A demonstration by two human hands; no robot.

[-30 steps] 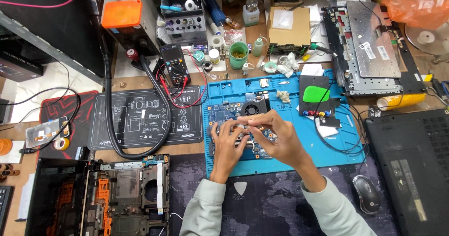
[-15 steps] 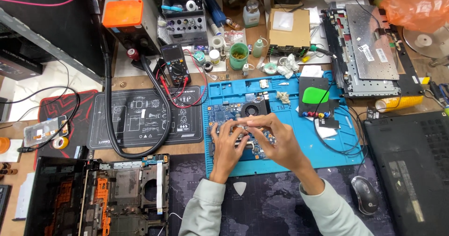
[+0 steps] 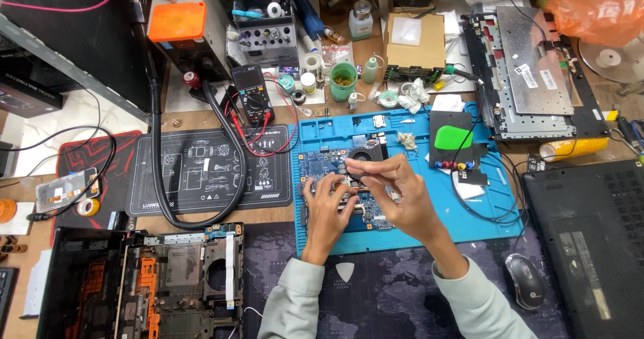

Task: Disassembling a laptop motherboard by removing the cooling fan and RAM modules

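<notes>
A blue laptop motherboard (image 3: 315, 168) with a round cooling fan (image 3: 365, 155) lies on a blue silicone work mat (image 3: 416, 225). My left hand (image 3: 329, 208) rests on the board's lower left part, fingers curled onto it. Just above the board's middle, my right hand (image 3: 396, 191) has its thumb and fingertips pinched together; something small may be between them, but it is too small to make out. Both hands sit close together, just below the fan.
A multimeter (image 3: 253, 103) with red leads stands left of the mat beside a black hose (image 3: 161, 178). An opened laptop base (image 3: 161, 285) lies bottom left, a closed black laptop (image 3: 590, 245) and mouse (image 3: 524, 280) at right, a keyboard frame (image 3: 530, 70) top right.
Both hands stay over the motherboard, with only slight finger movement. Nothing else has moved.
</notes>
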